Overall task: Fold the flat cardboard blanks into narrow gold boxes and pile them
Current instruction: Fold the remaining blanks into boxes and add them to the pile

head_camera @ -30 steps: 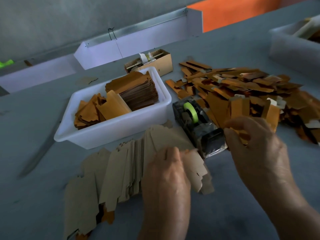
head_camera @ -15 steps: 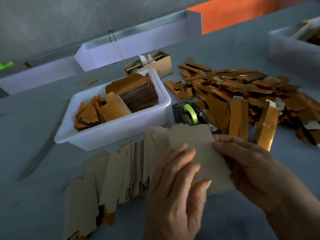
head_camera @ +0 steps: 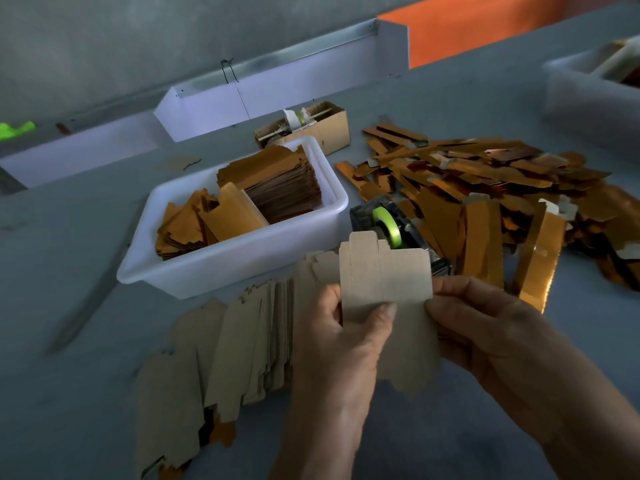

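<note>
The left hand [head_camera: 341, 344] pinches the blank [head_camera: 386, 282] by its left edge, thumb laid flat across the front face and the other fingers curled behind it. The right hand [head_camera: 485, 327] pinches the blank's right edge, thumb tip on the front and fingers tucked behind. Between them the blank is held above the near part of the desk [head_camera: 450, 438], its plain brown side toward the camera, in front of the tape dispenser [head_camera: 391, 226].

The blank is flat and unfolded, with faint score lines running lengthwise (three or so can be made out). Its top edge is stepped, a taller tab at the left, and its lower edge is notched and jagged.

To the left of the hands, a row of blanks [head_camera: 221, 344] lies fanned out on the desk, brown side up, with slivers of gold showing at the near end. Behind it stands a white bin [head_camera: 242, 265] holding a tall stack of gold blanks at the back and a looser heap at the front left. The dispenser, carrying a green roll, sits just beside the bin's right corner. Right of it spreads the pile [head_camera: 485, 188] of narrow gold boxes, two of which lean near the right hand. A small open carton [head_camera: 311, 128] stands behind the bin, and a second bin [head_camera: 588, 95] sits at the far right edge.
</note>
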Available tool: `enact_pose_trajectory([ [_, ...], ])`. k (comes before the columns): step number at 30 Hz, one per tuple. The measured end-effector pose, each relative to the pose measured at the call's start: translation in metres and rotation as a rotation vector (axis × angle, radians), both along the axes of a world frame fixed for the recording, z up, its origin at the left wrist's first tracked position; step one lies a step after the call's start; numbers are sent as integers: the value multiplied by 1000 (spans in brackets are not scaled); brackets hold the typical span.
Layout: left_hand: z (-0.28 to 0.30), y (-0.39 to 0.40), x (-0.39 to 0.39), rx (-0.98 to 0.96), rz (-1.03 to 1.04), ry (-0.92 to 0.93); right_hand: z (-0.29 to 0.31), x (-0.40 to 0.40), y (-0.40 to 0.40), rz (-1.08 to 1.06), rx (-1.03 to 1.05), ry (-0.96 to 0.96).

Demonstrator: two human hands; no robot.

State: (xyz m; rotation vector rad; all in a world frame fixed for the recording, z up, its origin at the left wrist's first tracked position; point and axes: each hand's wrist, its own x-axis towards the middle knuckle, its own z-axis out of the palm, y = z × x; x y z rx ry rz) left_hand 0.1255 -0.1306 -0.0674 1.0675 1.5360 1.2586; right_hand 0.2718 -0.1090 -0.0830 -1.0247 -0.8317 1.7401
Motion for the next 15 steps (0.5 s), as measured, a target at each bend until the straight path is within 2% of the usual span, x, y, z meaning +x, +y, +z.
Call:
enact_pose_trajectory([
  [2,0,1,2,14,11,-10,3,0,-2,6,28,-56],
  [6,-3,2,4,54,34,76,10,-6,-6,-28,174,-334],
  [9,-3,2,5,95,43,108,18,-12,-11,-44,287,-454],
  [11,-1,0,7,95,33,96,21,-16,-14,-40,344,-468],
  [15,3,-4,8,71,-37,66,20,-20,-16,-8,349,-342],
])
